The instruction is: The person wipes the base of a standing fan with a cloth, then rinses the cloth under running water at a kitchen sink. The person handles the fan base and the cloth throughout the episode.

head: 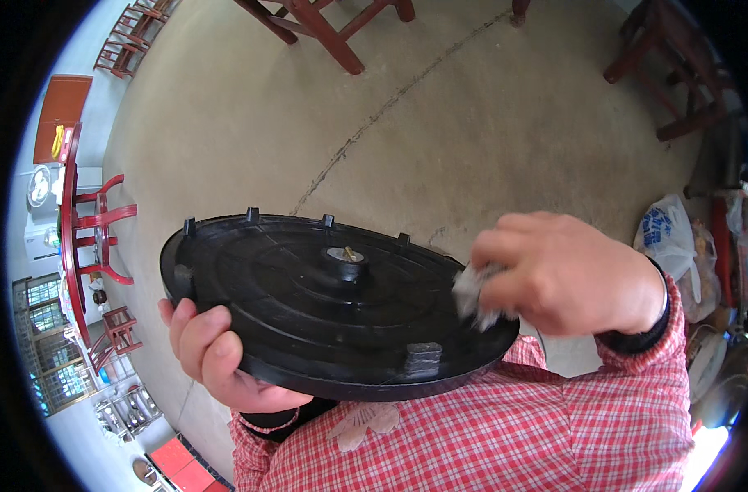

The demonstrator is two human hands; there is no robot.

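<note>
A round black plastic disc-shaped part point(275, 307), with ribs and small tabs along its rim, is held tilted in front of my red checked garment. From its raised central hub point(346, 261) a short brass-coloured pin sticks up. My left hand point(211, 357) grips the near left rim, fingers over the edge and the rest of the hand partly hidden beneath. At the right edge, my right hand point(552, 273) pinches a crumpled greyish-white cloth or tissue point(472, 295) against or just above the disc. The right fingers are blurred.
Grey concrete floor point(441, 154) with a long crack lies beyond the disc. Red wooden stool legs point(325, 37) stand ahead, another dark red stool point(675, 74) at upper right. Plastic bags point(666, 237) sit at right; a red round table point(72, 246) is far left.
</note>
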